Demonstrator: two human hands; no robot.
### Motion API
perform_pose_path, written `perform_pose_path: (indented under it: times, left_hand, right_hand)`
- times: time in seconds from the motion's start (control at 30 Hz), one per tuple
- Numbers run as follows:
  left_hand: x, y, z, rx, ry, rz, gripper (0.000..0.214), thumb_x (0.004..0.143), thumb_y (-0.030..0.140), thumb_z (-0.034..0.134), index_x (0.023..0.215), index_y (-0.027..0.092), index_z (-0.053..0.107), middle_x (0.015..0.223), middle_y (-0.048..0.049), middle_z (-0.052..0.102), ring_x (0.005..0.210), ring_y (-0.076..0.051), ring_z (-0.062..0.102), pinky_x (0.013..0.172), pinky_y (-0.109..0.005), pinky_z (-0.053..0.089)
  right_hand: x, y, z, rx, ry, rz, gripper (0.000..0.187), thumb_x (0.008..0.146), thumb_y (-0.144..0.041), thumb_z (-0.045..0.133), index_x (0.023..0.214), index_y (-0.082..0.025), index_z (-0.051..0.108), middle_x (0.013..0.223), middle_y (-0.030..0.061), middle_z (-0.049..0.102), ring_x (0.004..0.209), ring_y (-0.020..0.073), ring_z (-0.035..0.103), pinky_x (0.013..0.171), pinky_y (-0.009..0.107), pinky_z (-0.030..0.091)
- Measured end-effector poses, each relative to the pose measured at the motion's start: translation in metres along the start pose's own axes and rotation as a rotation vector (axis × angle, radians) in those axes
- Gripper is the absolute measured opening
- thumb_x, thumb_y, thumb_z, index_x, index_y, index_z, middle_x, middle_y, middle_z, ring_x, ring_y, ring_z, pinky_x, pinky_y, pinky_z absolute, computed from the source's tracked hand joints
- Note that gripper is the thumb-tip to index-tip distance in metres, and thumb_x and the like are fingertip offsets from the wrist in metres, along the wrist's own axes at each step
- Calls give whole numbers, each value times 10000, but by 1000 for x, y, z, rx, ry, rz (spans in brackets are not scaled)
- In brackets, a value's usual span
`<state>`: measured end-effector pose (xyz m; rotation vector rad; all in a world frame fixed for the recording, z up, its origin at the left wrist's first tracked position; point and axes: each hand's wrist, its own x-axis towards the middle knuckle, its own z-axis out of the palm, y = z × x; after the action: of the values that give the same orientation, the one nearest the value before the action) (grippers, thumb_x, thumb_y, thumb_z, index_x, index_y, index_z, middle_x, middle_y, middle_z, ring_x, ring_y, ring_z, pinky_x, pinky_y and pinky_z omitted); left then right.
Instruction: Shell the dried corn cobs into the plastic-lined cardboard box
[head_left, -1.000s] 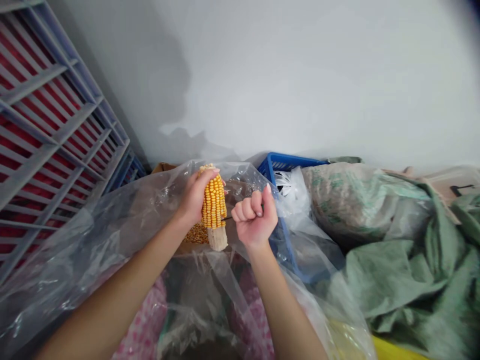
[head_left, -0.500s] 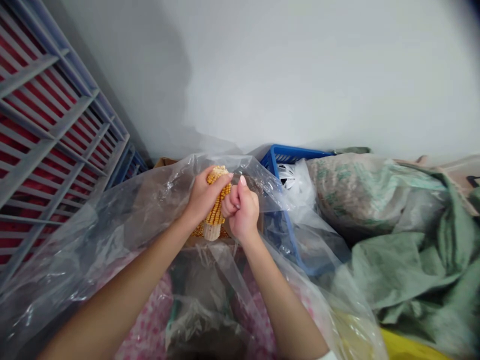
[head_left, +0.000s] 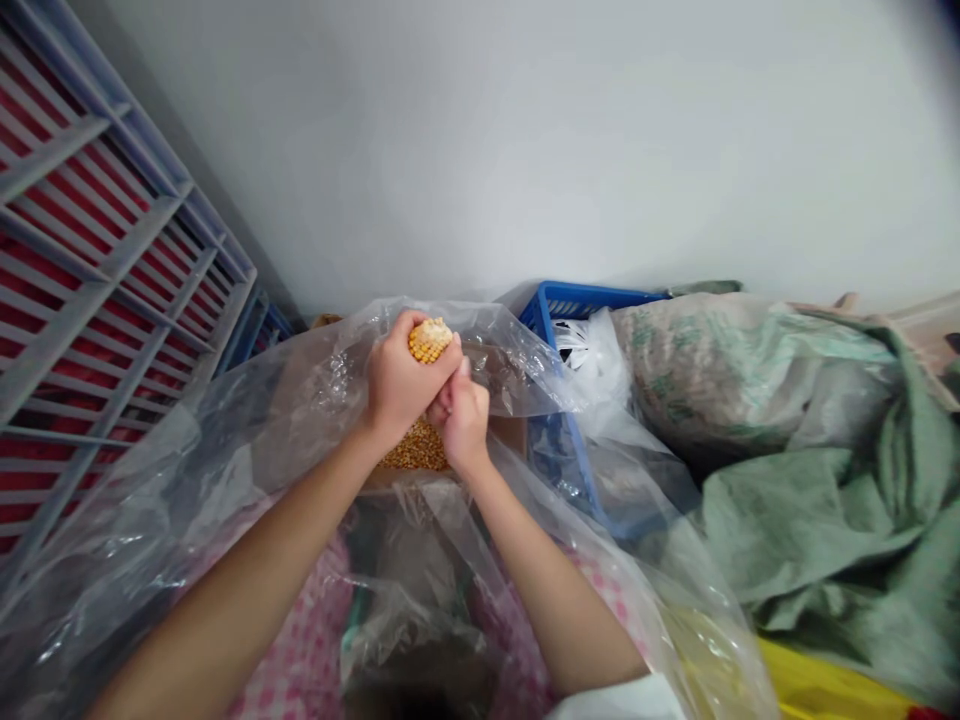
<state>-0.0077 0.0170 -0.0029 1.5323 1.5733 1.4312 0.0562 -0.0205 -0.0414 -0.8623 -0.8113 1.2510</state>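
Note:
My left hand (head_left: 397, 385) is wrapped around a yellow ear of corn (head_left: 430, 342), whose pale tip shows above the fingers. Against its right side presses my right hand (head_left: 461, 410), closed, with the thumb up by the left thumb. Both hands hide the lower part of the ear. Below them, loose corn kernels (head_left: 416, 448) lie in a cardboard box (head_left: 511, 440) lined with a clear plastic sheet (head_left: 307, 400). The sheet also spreads over the lap.
A slatted crate (head_left: 112, 250) with red stuff behind its slats rises at the left. On the right are a blue basket (head_left: 581, 480) holding a white plastic bag (head_left: 600, 365), a full woven sack (head_left: 735, 380) and green cloth (head_left: 795, 540). A white wall (head_left: 525, 150) stands ahead.
The ear has tipped so its tip faces me more, and its bare lower end is now hidden. My right hand has moved left and down against it. More kernels show below.

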Motion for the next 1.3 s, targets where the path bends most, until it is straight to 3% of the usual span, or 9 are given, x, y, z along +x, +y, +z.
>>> perform_pose_path:
  times: [0.1, 0.2, 0.33, 0.43, 0.63, 0.87, 1.1, 1.3]
  left_hand:
    - [8, -2, -3, -141, 52, -48, 202, 669, 367, 637, 723, 205, 529, 640, 29, 547, 587, -115, 506, 572, -227, 394]
    - [15, -5, -5, -445, 50, -255, 223, 659, 394, 627, 694, 204, 516, 613, 27, 551, 566, -123, 549, 550, -232, 432]
    - [23, -6, -13, -768, -30, -512, 244, 615, 416, 607, 682, 198, 518, 580, 24, 557, 492, -129, 565, 492, -246, 457]
    - [28, -6, -20, -849, -66, -602, 255, 593, 423, 601, 671, 199, 507, 566, 27, 561, 462, -124, 563, 459, -241, 453]
    - [25, -2, -22, -783, -132, -540, 264, 584, 418, 621, 686, 194, 526, 567, 21, 579, 467, -129, 580, 446, -232, 440]
    - [19, 3, -16, -825, -165, -527, 259, 586, 413, 620, 688, 192, 535, 568, 21, 585, 517, -152, 615, 476, -245, 460]
    - [22, -5, -12, -930, 15, -556, 228, 618, 399, 583, 694, 206, 487, 575, 28, 563, 513, -130, 593, 521, -245, 491]
    - [28, -7, -13, -867, 229, -548, 227, 633, 405, 558, 726, 237, 438, 631, 26, 522, 584, -124, 573, 600, -254, 512]
  right_hand:
    - [4, -6, 0, -10, -32, -86, 564, 835, -594, 474, 463, -194, 334, 420, -71, 283, 391, 49, 267, 418, 217, 206]
    - [14, -29, -2, 162, -6, -175, 588, 822, -568, 510, 435, -196, 271, 399, -86, 206, 356, 41, 194, 391, 212, 161]
    - [20, -56, -2, 328, 5, -90, 583, 840, -514, 472, 432, -199, 199, 367, -93, 128, 324, 47, 122, 353, 203, 150]
    - [15, -64, 1, 371, -28, -21, 574, 859, -504, 422, 440, -200, 175, 363, -91, 105, 320, 53, 107, 343, 196, 165]
    - [5, -70, 11, 351, -119, -47, 599, 842, -516, 461, 426, -198, 170, 352, -92, 109, 312, 44, 106, 343, 195, 156]
    - [2, -56, 14, 259, -146, -47, 595, 828, -541, 490, 414, -207, 222, 348, -90, 161, 311, 40, 141, 355, 207, 150]
    - [0, -47, 8, 291, -78, -118, 603, 840, -501, 475, 405, -200, 187, 348, -84, 151, 316, 44, 148, 379, 221, 171]
    - [0, -52, 6, 186, 130, -293, 585, 852, -548, 410, 430, -209, 185, 372, -82, 120, 334, 64, 145, 397, 241, 180]
